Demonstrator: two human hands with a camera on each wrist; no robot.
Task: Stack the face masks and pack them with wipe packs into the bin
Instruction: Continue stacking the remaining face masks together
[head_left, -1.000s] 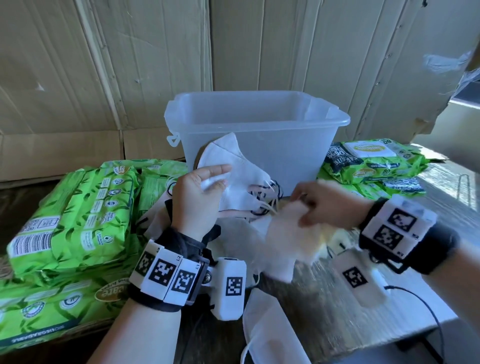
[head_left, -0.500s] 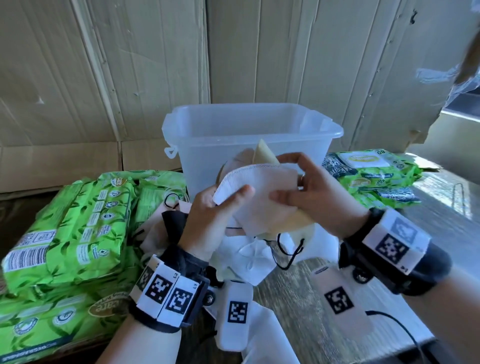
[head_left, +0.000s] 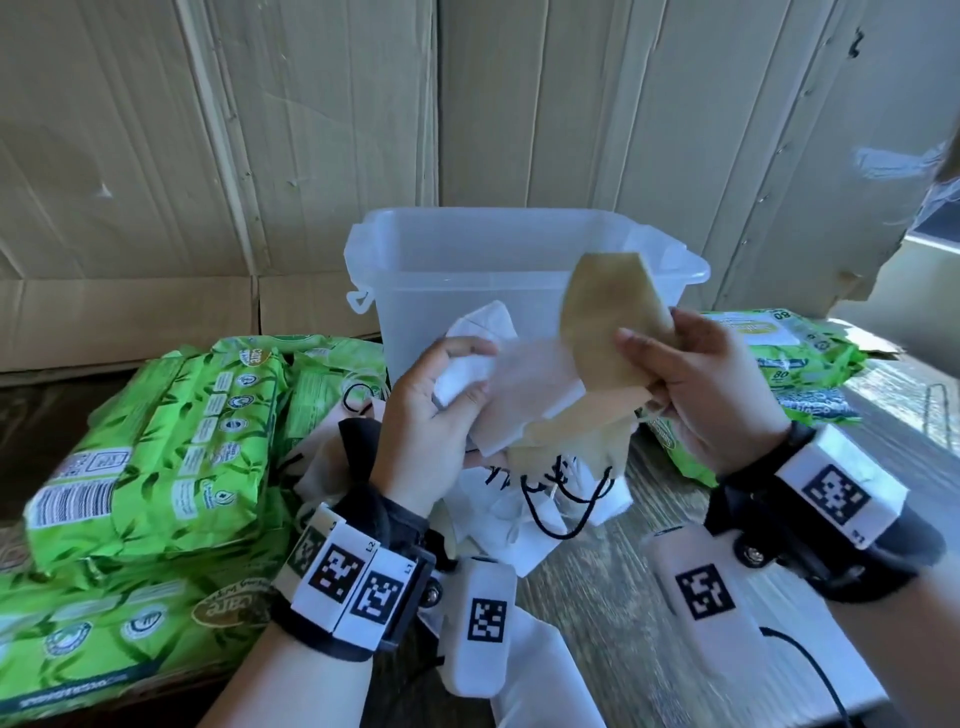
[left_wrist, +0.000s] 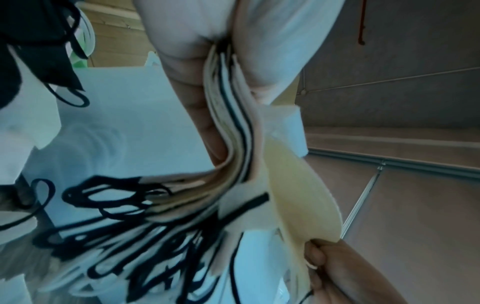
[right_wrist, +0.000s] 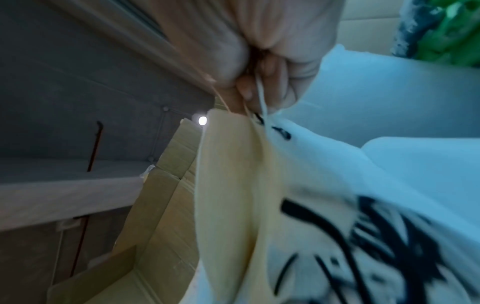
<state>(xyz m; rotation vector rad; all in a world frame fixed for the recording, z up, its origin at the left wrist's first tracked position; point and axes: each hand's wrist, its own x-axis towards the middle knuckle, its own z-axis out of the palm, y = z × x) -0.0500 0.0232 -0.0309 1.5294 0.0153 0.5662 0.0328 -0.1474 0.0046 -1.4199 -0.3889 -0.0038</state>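
Both hands hold folded masks up in front of the clear bin (head_left: 524, 244), above the table (head_left: 623, 587). The left hand (head_left: 431, 415) grips a stack (left_wrist: 233, 127) of white, tan and black-edged masks between thumb and fingers; how many it holds cannot be counted, since only the blurred edges show in the left wrist view. The right hand (head_left: 711, 395) pinches a cream mask (head_left: 608, 322) against that stack; its lower half is hidden behind the white top mask. Loose masks (head_left: 524, 514) lie under the hands, mostly covered. Green wipe packs (head_left: 156, 441) sit left, cut off by the frame; more packs (head_left: 800, 353) lie right, partly behind the right wrist
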